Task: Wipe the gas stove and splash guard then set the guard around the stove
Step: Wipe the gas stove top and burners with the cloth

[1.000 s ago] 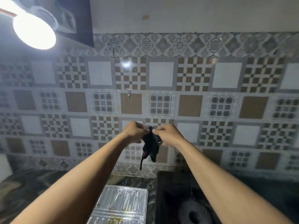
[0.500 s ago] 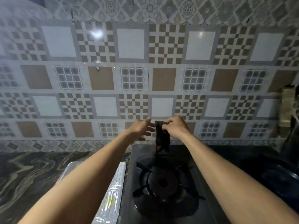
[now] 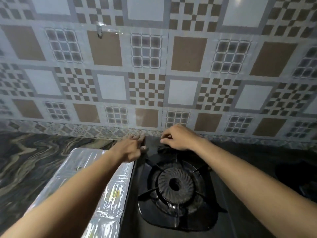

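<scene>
Wiping step: right hand pinches the cloth at stove's 12 o'clock, left hand loose, empty. Next I'd scrub.

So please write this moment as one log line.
phase: wiping stove | right hand: on dark cloth at stove back edge | left hand: open, beside cloth | splash guard: flat on counter, left

Before you, a black gas stove with a round ribbed burner. A silver foil splash guard lies flat beside its left edge, touching.
</scene>
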Demonstrator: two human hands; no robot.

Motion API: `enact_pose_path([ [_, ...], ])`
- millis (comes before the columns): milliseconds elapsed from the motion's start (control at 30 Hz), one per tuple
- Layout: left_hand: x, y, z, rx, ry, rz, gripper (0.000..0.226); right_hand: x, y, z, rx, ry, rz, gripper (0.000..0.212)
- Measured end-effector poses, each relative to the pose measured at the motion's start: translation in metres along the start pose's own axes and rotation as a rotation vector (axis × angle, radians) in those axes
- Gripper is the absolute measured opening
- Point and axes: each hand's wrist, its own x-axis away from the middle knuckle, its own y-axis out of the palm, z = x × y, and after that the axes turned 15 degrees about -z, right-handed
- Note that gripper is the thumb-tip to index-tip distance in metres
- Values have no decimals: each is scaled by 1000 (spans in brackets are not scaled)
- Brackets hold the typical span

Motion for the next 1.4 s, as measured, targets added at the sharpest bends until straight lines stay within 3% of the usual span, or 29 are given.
enact_pose_path([
  [133,-1,11,-5,-42,-9,-14,76,-16,10,16,34,-65,-161,48],
  [233,-2,14,-4,-48,2,-17,73,-26,19,22,-40,-108,-149,54],
  [400,-2,13,-8,-2,17,-58,78,-48,19,26,-152,-157,-115,24],
  [567,1,6,-9,-78,19,-105,116,-67,18,13,-216,-214,-47,26],
  [833,-2,12,-11,-93,7,-101,85,-66,13,29,-62,-258,-220,39],
  [1167,0,7,-2,-86,-13,-111,96,-22,24,85,-35,-118,-220,54],
  [1400,-2,6,1,-84,-36,-112,74,7,27,108,32,-89,-243,59],
])
